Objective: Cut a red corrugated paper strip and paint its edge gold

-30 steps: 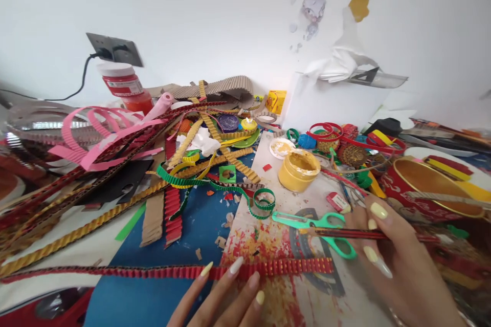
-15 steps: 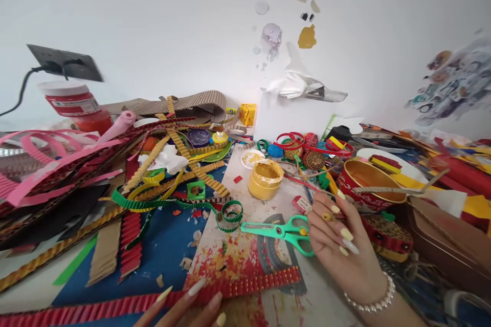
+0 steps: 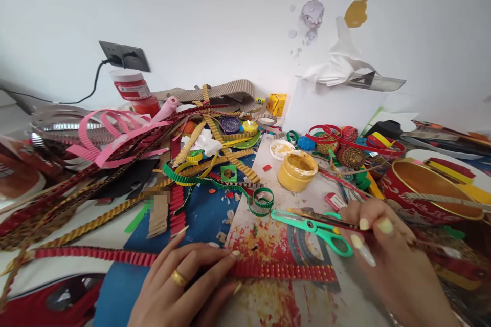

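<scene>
A long red corrugated paper strip (image 3: pixel 291 270) runs across the front of the worktop, with yellow dots along its right part. My left hand (image 3: pixel 187 281) lies over the strip with its fingers stretched out, a gold ring on one of them. In my right hand (image 3: pixel 379 240) is a thin dark paintbrush (image 3: pixel 326 218), pinched between thumb and fingers, its tip pointing left. Beneath the brush lie green-handled scissors (image 3: pixel 318 230). Behind them stands an uncapped jar of yellow paint (image 3: pixel 297 171), its paint-smeared lid (image 3: pixel 283 149) beside it.
Green curled strips (image 3: pixel 263 201) and pink strips (image 3: pixel 111 137) fill the left side. To the right is a red bowl with a gold inside (image 3: pixel 429 189). A red paint jar (image 3: pixel 132 86) stands near the wall socket (image 3: pixel 125 56). A blue sheet (image 3: pixel 207 204) lies under paper scraps.
The view has swung left. My left hand has come further in over the red strip. My right hand has turned over, and the paintbrush in it now shows clearly above the scissors.
</scene>
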The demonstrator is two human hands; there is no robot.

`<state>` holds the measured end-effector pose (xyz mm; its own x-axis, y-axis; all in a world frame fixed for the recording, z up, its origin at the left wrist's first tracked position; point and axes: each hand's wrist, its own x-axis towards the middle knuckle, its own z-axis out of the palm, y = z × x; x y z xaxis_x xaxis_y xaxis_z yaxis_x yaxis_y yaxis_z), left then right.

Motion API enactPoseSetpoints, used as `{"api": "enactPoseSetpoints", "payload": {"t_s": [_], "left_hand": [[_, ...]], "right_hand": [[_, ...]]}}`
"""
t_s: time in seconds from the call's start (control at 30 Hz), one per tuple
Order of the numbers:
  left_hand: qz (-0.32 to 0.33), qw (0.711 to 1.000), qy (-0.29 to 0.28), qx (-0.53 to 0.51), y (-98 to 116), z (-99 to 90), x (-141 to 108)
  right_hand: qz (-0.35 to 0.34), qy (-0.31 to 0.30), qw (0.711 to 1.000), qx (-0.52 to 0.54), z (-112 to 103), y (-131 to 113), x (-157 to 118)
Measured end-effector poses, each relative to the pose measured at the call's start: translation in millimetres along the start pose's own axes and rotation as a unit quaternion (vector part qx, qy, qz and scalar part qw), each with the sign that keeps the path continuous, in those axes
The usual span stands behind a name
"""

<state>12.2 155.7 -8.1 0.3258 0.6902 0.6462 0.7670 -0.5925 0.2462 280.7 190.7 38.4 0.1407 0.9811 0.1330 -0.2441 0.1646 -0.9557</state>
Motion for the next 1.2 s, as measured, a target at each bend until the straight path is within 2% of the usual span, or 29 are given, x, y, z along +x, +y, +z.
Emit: {"api": "enactPoseSetpoints", "payload": {"t_s": [0.1, 0.23, 0.37, 0.47, 0.67, 0.87, 1.2], "left_hand": [[-0.075, 0.997, -0.005, -0.016, 11, 1.2, 6], [-0.107, 0.994, -0.021, -0.019, 19, 0.1, 12], [-0.066, 0.996, -0.06, 0.017, 15, -1.0, 15], [-0.046, 0.997, -0.058, 0.027, 13, 0.1, 16], [-0.084, 0.995, -0.054, 0.014, 16, 3.8, 16], [-0.074, 0.995, -0.06, 0.025, 15, 5.6, 10], [-0.069, 0.994, -0.075, 0.037, 20, 3.1, 6]], "right_hand": [[-0.078, -0.055, 0.989, -0.112, -2, -2, -3], [-0.075, -0.116, 0.972, -0.191, -7, -3, -6], [-0.081, -0.128, 0.957, -0.246, -10, -4, -8], [-0.102, -0.131, 0.947, -0.274, -10, -3, -9], [-0.134, -0.117, 0.927, -0.331, -6, -2, -13], [-0.123, -0.123, 0.932, -0.317, -1, -2, -16], [-0.123, -0.181, 0.917, -0.334, -3, 0, -16]]}}
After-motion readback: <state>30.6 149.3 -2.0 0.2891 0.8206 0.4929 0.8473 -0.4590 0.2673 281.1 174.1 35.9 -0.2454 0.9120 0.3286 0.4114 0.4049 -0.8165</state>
